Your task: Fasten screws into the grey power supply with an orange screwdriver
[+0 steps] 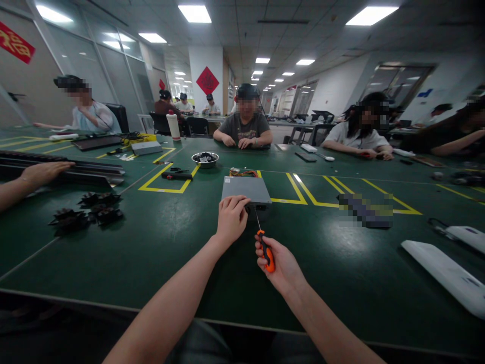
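A grey metal computer power supply (246, 189) lies on the green table in front of me, its bundle of coloured wires (242, 173) at the far side. My left hand (232, 217) grips its near left corner, fingers bent over the top edge. In my right hand (278, 258) is a screwdriver (266, 253) with an orange and black handle, fingers wrapped around it. The thin shaft points up and away to the near face of the power supply, beside a dark socket. Whether the tip touches a screw is too small to tell.
Black finned parts (91, 211) lie to the left, near another person's hand (45, 174) on long dark metal rails (91, 169). Beyond stand a bowl of small parts (205, 160) and a black tool (177, 176). White devices (447, 273) lie right. Several people sit around.
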A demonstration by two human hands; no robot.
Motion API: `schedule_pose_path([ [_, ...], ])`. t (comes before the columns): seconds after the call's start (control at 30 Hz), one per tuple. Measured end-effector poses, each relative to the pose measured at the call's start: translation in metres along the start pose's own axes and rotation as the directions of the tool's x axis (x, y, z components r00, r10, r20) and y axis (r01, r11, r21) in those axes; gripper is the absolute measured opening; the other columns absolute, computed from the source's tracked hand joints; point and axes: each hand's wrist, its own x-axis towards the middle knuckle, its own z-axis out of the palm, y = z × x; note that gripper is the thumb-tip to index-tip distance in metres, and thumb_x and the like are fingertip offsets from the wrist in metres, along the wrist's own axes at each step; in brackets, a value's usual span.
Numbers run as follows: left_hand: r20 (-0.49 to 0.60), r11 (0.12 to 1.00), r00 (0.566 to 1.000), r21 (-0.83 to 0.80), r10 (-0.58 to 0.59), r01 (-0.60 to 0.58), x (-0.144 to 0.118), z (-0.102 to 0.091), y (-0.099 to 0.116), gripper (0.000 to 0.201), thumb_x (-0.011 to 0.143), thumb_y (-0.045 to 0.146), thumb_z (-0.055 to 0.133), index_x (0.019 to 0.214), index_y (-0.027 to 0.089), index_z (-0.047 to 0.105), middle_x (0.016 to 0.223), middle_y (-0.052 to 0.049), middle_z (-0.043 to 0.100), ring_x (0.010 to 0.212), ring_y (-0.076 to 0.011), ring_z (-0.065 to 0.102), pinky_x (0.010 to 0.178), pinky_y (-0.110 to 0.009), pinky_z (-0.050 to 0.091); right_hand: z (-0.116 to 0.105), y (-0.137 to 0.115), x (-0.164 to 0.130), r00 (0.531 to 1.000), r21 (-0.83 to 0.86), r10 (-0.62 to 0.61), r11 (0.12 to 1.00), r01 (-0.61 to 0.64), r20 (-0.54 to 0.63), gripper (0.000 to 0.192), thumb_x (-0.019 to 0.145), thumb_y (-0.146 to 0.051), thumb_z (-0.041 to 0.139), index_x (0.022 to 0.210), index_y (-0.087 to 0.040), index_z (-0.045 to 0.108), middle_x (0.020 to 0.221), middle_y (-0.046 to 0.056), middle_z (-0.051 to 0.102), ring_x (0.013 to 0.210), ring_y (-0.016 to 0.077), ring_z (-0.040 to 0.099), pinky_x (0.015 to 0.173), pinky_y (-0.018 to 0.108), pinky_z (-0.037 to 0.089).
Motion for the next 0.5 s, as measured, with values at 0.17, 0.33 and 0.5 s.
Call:
schedule_pose_path([
  [0.17,-0.002,1.0,1.0,-0.005,-0.006,0.006,0.0,0.0,0.0,0.03,0.08,0.011,0.046,0.106,0.023,0.057,0.108,-0.001,0.059,0.102,-0.0188,0.046,0.092,-0.035,0.032,0.003,0.001,-0.002,0.998,-0.023,-0.066,0.998,0.066,-0.007,0.003,0.076,-0.01,0.054,0.077,-0.011,0.057,0.06,0.002,0.056,0.047,0.0061,0.048,0.034,0.012,0.031],
  [0.33,0.009,1.0,1.0,0.01,-0.012,0.012,0.0,0.002,0.0,0.031,0.081,0.012,0.045,0.107,0.024,0.057,0.105,-0.002,0.059,0.101,-0.0196,0.045,0.092,-0.036,0.032,0.008,0.0,-0.005,0.993,0.001,-0.102,0.995,0.102,-0.053,0.01,0.072,-0.003,0.058,0.07,-0.012,0.054,0.058,-0.001,0.053,0.049,0.0057,0.049,0.034,0.011,0.032],
  [0.5,0.02,0.998,1.0,0.065,-0.01,0.008,0.001,0.004,0.001,0.039,0.079,0.013,0.046,0.116,0.026,0.053,0.103,-0.004,0.058,0.101,-0.0218,0.044,0.089,-0.038,0.033,0.01,-0.004,-0.008,0.998,0.065,-0.002,0.998,0.006,-0.063,0.005,0.081,-0.013,0.052,0.078,-0.01,0.055,0.065,0.001,0.056,0.05,0.0046,0.051,0.036,0.01,0.036],
])
